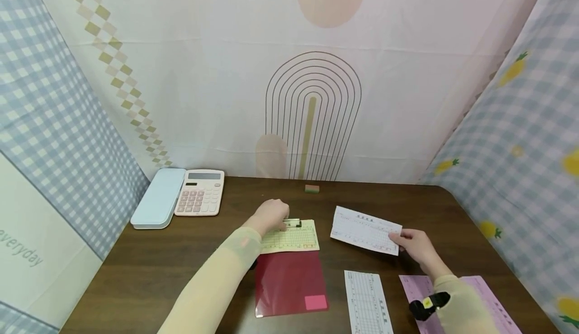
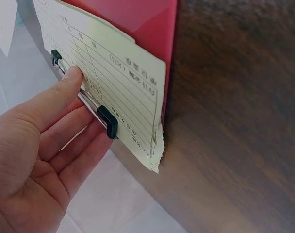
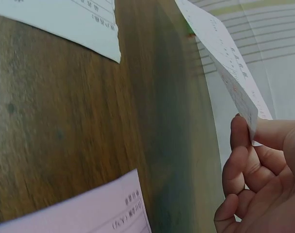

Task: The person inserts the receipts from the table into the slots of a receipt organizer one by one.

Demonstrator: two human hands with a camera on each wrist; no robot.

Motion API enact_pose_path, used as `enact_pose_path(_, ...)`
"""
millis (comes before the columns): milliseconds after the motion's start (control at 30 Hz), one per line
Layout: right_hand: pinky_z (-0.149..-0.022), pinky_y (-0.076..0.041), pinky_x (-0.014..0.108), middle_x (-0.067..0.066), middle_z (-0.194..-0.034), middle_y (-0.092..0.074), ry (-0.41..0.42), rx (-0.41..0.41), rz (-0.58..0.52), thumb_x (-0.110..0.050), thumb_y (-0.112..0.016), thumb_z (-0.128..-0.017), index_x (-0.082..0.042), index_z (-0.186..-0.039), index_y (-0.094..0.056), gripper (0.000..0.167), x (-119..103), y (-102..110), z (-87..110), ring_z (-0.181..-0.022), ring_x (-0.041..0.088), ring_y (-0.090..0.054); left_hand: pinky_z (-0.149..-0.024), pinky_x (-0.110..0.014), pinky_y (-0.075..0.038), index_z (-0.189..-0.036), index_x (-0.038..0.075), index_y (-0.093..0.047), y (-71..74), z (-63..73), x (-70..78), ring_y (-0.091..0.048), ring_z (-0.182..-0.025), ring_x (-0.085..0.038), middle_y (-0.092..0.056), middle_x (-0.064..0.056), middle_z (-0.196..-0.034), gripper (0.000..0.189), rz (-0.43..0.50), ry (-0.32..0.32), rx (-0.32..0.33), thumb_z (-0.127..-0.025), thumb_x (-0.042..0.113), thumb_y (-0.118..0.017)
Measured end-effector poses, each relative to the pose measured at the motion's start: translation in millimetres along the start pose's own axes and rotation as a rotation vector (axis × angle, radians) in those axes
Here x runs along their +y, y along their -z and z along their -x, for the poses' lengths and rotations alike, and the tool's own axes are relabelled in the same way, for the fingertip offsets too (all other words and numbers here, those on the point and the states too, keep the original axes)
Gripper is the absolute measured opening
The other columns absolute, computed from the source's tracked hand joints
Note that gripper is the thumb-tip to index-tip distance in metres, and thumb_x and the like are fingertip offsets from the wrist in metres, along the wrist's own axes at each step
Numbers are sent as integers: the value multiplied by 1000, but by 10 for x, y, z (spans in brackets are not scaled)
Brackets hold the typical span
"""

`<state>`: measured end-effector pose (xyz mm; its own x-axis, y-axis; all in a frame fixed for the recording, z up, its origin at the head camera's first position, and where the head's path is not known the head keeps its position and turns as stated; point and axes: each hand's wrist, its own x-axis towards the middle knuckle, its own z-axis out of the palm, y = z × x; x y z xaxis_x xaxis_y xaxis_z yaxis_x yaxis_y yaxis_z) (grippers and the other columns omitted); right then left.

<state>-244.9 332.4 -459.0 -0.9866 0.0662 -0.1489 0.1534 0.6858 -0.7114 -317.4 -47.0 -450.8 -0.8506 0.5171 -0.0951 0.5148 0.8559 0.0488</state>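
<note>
My left hand (image 1: 270, 216) is at the top edge of a yellow printed form (image 1: 296, 237). It pinches a metal clip with black ends (image 2: 107, 121), thumb on the near side and fingers behind. Below the form extends a dark red clipboard (image 1: 289, 279) with a pink label (image 1: 315, 302) at its lower right. In the left wrist view the form's corner has a ragged edge. My right hand (image 1: 415, 246) holds a white printed slip (image 1: 365, 229) by its right end between thumb and fingers. The right wrist view shows this slip (image 3: 225, 58) raised and tilted over the table.
Another white form (image 1: 368, 301) lies right of the clipboard. A pink form (image 1: 486, 299) is partly under the right forearm. A calculator (image 1: 200, 193) and a pale blue case (image 1: 159, 198) sit at the back left. A small red-green block (image 1: 312, 189) is near the back edge.
</note>
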Motion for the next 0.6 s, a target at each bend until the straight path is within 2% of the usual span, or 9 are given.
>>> enact_pose_path(133,-64,-37,30,0,-72,-56,17,-22,-5,-29,-61,-92,4,-93,-65,33,-39,-60,10,-73,16,-48,-60,-26,-37,-64,16,-60,12,14,10,-35,-57,-9,-51,9,-59,23,-9,3,-3,-76,24,-78)
enact_pose_path(333,-62,-34,29,0,-67,-54,38,-39,-10,-28,-62,-91,4,-89,-65,32,-113,-159,28,-70,16,-46,-65,-26,-43,-69,15,-63,27,14,24,-42,-58,-8,-57,8,-64,19,-39,-7,7,-76,25,-78)
enact_pose_path(467,-60,-33,29,0,-65,-51,17,-56,-18,-26,-64,-90,1,-86,-64,27,-168,-247,38,-67,16,-44,-68,-26,-45,-70,15,-63,37,11,31,-47,-60,-8,-58,8,-66,19,-57,-9,7,-76,25,-78)
enact_pose_path(600,-60,-33,29,0,-62,-49,6,-71,-26,-25,-64,-89,-1,-85,-64,24,-225,-307,41,-65,16,-44,-66,-27,-44,-68,15,-61,43,13,35,-45,-59,-8,-56,8,-63,20,-47,-7,0,-76,24,-78)
